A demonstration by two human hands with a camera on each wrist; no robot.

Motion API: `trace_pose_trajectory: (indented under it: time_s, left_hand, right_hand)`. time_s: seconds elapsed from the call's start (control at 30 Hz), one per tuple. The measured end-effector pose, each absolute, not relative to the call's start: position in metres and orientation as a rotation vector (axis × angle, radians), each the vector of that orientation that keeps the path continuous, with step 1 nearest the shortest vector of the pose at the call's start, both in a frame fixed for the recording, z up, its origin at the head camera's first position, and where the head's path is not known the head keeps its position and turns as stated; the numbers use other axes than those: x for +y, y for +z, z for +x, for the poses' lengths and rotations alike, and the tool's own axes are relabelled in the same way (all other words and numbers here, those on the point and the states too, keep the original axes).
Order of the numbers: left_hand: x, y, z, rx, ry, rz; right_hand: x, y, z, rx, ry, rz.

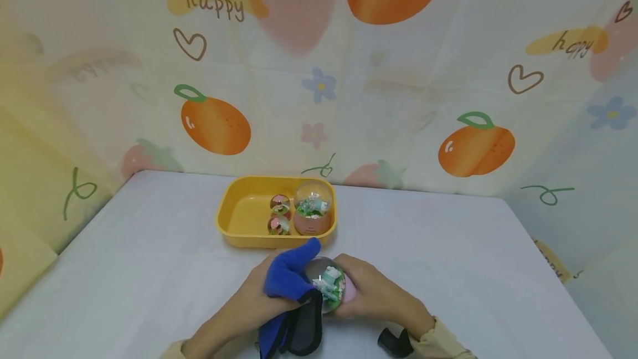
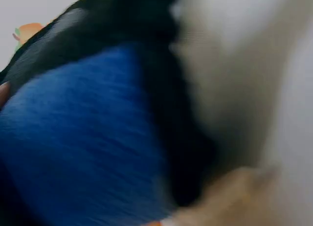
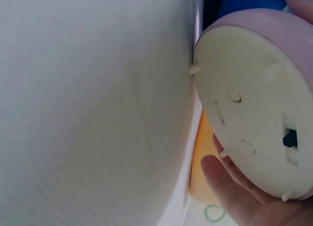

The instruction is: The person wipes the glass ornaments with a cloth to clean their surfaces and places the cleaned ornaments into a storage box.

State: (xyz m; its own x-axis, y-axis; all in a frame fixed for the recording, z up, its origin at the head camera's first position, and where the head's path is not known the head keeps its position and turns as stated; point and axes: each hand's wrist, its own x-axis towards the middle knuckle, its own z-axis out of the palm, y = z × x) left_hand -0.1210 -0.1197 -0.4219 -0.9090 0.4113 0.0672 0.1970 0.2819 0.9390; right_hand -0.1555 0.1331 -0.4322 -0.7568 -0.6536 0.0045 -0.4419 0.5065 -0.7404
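Note:
My right hand (image 1: pixel 371 287) holds a snow globe (image 1: pixel 330 290) tipped on its side, its clear dome toward the left and its pink base in my palm. Green and white figures show inside the dome. In the right wrist view the cream underside (image 3: pixel 244 94) has small feet and a dark switch. Blue-and-black fabric, looking like a glove (image 1: pixel 289 276), is gripped by my left hand (image 1: pixel 256 292) against the dome. It covers part of that hand and hides some fingers. Blurred blue fabric fills much of the left wrist view.
Behind the hands stands a yellow tray (image 1: pixel 249 240). On its right side are a larger snow globe (image 1: pixel 312 215) with a pink base and two small globes, one (image 1: pixel 279 226) nearer the front. A black curved piece (image 1: pixel 395 342) is by the right wrist. Printed cloth hangs behind the white table (image 1: pixel 423 226).

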Motion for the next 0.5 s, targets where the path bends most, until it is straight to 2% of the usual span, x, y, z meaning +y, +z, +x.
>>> trace_pose_trajectory:
  time_s: [0.13,0.27,0.5]
  left_hand:
    - [-0.113,-0.425,-0.116,2.463,1.608,0.458]
    - [-0.103,-0.411,-0.118,2.487,1.561,0.302]
    - [-0.096,-0.402,-0.119,2.583,1.463,0.324]
  right_hand:
    - [0.134,-0.431,-0.154,2.49,-1.087,-0.862]
    - [0.135,-0.433,-0.151,2.503,-1.101,-0.817]
    - [0.137,-0.436,-0.145,2.577,-1.143,-0.848]
